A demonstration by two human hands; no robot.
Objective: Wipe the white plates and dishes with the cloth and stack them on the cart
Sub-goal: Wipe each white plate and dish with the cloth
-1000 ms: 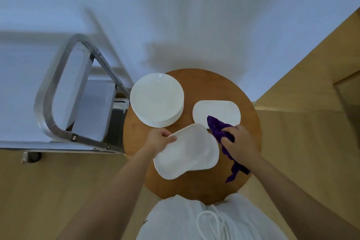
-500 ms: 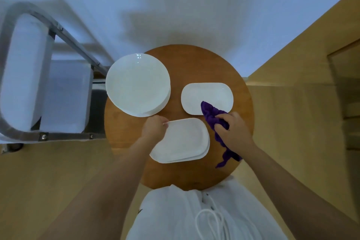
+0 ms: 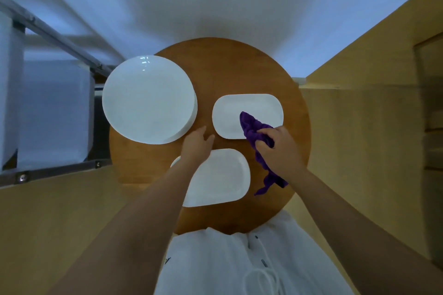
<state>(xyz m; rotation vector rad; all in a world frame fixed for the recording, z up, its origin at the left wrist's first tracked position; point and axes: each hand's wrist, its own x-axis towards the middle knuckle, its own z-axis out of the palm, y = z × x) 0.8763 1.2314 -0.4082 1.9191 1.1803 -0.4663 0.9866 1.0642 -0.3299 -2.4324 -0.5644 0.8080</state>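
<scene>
At the bench's (image 3: 294, 151) right edge, the right hand (image 3: 279, 151) grips the purple cloth (image 3: 254, 127) over an oblong dish (image 3: 230, 115), while the left hand (image 3: 195, 145), fingers relaxed, holds nothing.

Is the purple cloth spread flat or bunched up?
Bunched up. The right hand grips the purple cloth in a crumpled wad; one end lies over the oblong dish, the other hangs loose.

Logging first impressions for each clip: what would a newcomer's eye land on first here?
Probably the purple cloth, the one vivid colour, gripped in the right hand with its tip lying on the far oblong dish. Next, the stack of round white plates at the left edge of the round wooden table. The left hand hovers open over the table, beyond a second oblong dish nearest the person.
</scene>
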